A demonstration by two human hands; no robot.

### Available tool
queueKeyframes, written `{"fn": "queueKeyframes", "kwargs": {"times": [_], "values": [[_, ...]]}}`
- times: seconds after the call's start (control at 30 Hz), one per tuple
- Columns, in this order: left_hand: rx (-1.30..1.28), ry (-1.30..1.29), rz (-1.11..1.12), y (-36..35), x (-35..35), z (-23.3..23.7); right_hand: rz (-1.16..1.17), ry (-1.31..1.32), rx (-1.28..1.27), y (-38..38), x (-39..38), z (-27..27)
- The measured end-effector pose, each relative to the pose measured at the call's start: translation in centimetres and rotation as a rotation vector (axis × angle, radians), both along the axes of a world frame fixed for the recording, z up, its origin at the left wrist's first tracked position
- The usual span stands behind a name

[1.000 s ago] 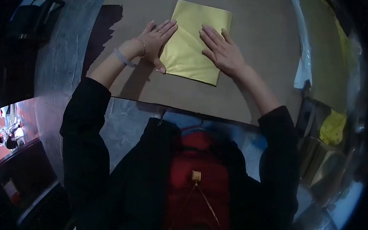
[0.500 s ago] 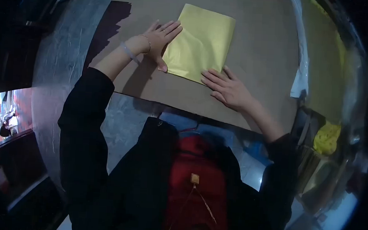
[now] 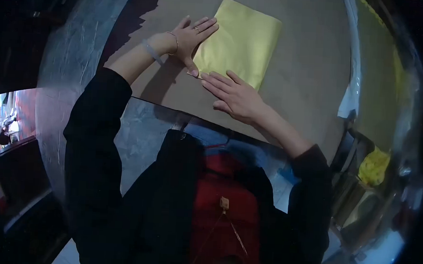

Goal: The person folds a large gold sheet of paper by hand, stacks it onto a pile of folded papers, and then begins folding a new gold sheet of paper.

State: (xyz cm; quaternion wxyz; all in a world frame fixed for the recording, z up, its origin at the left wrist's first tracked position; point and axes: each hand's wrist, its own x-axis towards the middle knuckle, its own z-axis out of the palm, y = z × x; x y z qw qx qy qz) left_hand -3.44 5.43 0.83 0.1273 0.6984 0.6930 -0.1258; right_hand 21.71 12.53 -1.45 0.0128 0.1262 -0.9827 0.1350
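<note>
A yellow, slightly shiny rectangular sheet, apparently folded, lies flat on the brown tabletop. My left hand rests along its left edge, fingers stretched out and the thumb at the near left corner. Across the near edge lies my right hand, its fingers extended flat and their tips close to my left thumb. Part of the sheet's near edge is hidden under the right hand. Neither hand grips anything.
A dark torn-edged patch shows at the table's left side. Whitish material runs along the right edge. A yellow bundle sits low at the right, beyond the table.
My right hand has slid left along the sheet's near edge, from the right corner to near the left thumb. The left hand stays at the left edge; the whole view has shifted slightly.
</note>
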Motion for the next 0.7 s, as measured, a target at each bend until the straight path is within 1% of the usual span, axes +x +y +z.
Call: {"fn": "queueKeyframes", "kwargs": {"times": [0.03, 0.1, 0.17, 0.23, 0.3, 0.37, 0.43, 0.47, 0.53, 0.67, 0.7], "values": [[0.008, -0.030, -0.002, 0.0, -0.2, -0.1, -0.005, -0.003, 0.001, 0.4, 0.8, 0.2], [0.004, -0.052, 0.002, -0.1, -0.2, -0.2, 0.000, -0.090, -0.010, 1.5, 2.8, 0.5], [0.004, -0.065, 0.014, -0.4, -0.3, -0.1, -0.021, -0.103, 0.037, 2.3, 5.2, 0.6], [0.030, -0.074, 0.005, -0.6, -0.4, -0.1, -0.055, -0.209, 0.045, 3.1, 7.1, 1.2], [0.004, -0.063, 0.007, -0.4, -0.4, 0.0, -0.066, -0.191, 0.065, 3.2, 8.2, 0.7], [-0.014, -0.048, 0.009, -0.3, -0.4, 0.2, -0.098, -0.227, 0.012, 3.3, 8.6, 1.1], [-0.054, -0.061, 0.010, -0.1, -0.2, 0.8, -0.098, -0.215, 0.032, 3.3, 8.7, 1.2], [-0.119, -0.006, 0.034, 0.3, 0.3, 1.0, -0.108, -0.225, -0.038, 3.5, 8.8, 1.3], [-0.094, -0.023, 0.028, 0.0, 0.1, 0.9, -0.148, -0.247, -0.218, 4.3, 8.4, 1.5], [-0.087, -0.052, 0.039, 0.0, 0.2, 1.3, -0.244, -0.227, -0.226, 6.3, 6.5, 1.0], [-0.086, -0.078, 0.045, -0.1, 0.2, 1.2, -0.297, -0.164, -0.176, 7.5, 5.7, 0.4]]}}
